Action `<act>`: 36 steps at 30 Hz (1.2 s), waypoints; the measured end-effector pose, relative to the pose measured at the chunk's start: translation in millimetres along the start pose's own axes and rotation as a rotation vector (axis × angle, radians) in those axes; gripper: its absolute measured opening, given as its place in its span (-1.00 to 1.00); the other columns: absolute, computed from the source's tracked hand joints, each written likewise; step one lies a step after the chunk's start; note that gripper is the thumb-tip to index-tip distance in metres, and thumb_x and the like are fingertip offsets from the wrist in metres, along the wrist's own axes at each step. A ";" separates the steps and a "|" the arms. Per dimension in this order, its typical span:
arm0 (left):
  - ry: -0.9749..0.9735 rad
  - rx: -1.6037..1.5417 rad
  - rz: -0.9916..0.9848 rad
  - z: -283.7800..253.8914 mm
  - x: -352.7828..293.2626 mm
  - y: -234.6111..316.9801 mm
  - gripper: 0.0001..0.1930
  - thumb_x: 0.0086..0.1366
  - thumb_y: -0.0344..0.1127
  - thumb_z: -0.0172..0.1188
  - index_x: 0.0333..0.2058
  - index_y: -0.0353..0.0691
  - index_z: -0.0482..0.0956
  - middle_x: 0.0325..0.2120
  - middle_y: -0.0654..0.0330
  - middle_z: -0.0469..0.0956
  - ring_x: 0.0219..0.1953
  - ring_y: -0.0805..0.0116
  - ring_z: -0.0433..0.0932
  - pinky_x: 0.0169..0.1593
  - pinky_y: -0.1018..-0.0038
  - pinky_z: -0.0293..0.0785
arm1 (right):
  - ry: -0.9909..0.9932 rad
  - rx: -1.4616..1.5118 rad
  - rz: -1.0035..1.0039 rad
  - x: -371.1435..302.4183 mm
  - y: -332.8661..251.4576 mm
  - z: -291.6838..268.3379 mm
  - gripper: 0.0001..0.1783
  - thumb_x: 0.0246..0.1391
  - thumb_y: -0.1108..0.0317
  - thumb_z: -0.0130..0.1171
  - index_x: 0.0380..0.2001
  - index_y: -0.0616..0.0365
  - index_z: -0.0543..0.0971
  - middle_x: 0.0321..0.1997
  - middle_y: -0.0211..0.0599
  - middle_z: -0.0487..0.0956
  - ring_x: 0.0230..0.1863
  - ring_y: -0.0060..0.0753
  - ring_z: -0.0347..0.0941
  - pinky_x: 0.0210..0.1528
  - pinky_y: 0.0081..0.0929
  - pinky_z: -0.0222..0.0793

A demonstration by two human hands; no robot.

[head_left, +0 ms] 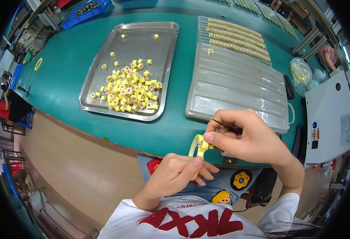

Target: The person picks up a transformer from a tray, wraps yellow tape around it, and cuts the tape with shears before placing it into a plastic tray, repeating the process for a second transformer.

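Close to the table's front edge, my left hand grips a narrow roll of yellow tape between thumb and fingers. Against the roll is a small yellow component with thin metal pins. My right hand is closed around dark tweezers, their tip pointing left. Its thumb and forefinger meet at the component's right side; what exactly they pinch is partly hidden. Many similar yellow components lie heaped in a metal tray at the left.
A grey ribbed plastic tray stands right of centre, one loose component on it. Behind it, components sit in rows. A yellow ring, a blue bin, a plastic bag and a white box lie farther out.
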State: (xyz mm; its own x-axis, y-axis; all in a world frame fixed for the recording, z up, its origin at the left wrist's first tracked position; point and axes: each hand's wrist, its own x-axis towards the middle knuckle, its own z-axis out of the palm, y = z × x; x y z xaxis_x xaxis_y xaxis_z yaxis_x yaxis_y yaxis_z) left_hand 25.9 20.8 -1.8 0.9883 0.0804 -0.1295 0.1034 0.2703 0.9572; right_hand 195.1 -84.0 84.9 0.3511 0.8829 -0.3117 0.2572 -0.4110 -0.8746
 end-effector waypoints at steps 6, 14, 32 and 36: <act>-0.071 0.001 0.030 -4.7 11.4 1.4 -0.56 0.41 -0.33 -0.26 -0.28 -0.62 0.53 -0.26 -0.21 0.57 -0.38 0.14 0.63 -0.34 0.43 0.63 | -0.199 0.234 0.024 15.0 12.0 -8.0 -0.81 0.09 0.34 0.20 -0.46 0.24 0.50 -0.58 -0.54 0.44 -0.52 -0.77 0.26 -0.49 -0.69 0.16; -0.082 0.029 0.052 -10.3 16.9 -18.0 -0.56 0.43 -0.22 -0.21 -0.30 -0.41 0.62 -0.29 0.10 0.64 -0.52 0.39 0.63 -0.38 0.57 0.53 | -0.349 0.419 0.144 25.3 14.1 -11.9 -0.79 0.12 0.29 0.22 -0.49 0.17 0.48 -0.59 -0.61 0.38 -0.51 -0.79 0.20 -0.49 -0.70 0.08; -0.132 -0.079 -0.013 -14.9 16.9 -19.7 -0.61 0.42 -0.28 -0.17 -0.23 -0.45 0.60 -0.31 0.05 0.64 -0.51 0.35 0.63 -0.37 0.55 0.56 | -0.141 -0.054 0.082 14.5 7.9 -21.3 -0.84 0.09 0.35 0.22 -0.33 0.23 0.59 -0.54 -0.42 0.49 -0.50 -0.71 0.31 -0.49 -0.63 0.20; -0.136 -0.102 0.015 -13.5 18.0 -17.6 -0.62 0.42 -0.30 -0.18 -0.23 -0.48 0.58 -0.30 0.03 0.63 -0.45 0.33 0.63 -0.36 0.51 0.60 | -0.097 -0.116 -0.232 -0.1 6.4 -22.1 -0.84 0.03 0.43 0.23 -0.30 0.23 0.60 -0.49 -0.26 0.53 -0.50 -0.36 0.44 -0.48 -0.56 0.28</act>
State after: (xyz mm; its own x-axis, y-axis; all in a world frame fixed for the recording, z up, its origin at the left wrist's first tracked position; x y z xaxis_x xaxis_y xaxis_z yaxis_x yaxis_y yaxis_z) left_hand 40.3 30.4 -24.5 0.9964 -0.0435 -0.0721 0.0831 0.3664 0.9268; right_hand 216.6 -91.7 87.5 0.1845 0.9718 -0.1469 0.4244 -0.2136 -0.8799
